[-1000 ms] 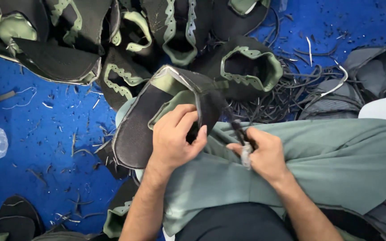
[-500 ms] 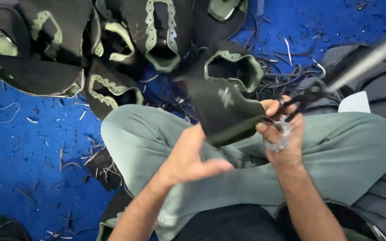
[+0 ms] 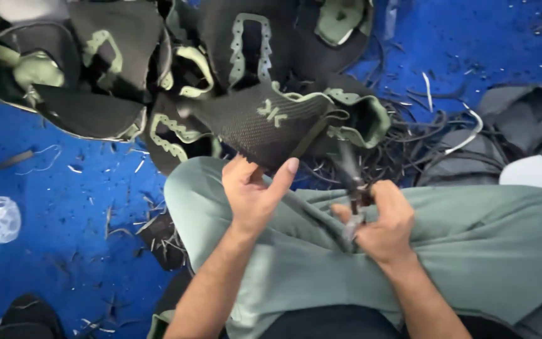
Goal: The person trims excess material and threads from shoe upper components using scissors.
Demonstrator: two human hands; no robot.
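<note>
You sit on a blue floor (image 3: 45, 207) littered with dark offcut strips, a heap of black-and-green knitted shoe uppers (image 3: 95, 81) ahead. Above your green-trousered knee (image 3: 321, 251), your left hand (image 3: 255, 191) pinches the lower edge of one black knit upper (image 3: 265, 122); your right hand (image 3: 381, 220) is closed around small scissors (image 3: 354, 201) beside it.

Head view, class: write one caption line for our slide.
Seated on a blue floor, the left hand holds a black knit shoe upper while the right hand grips scissors.
</note>
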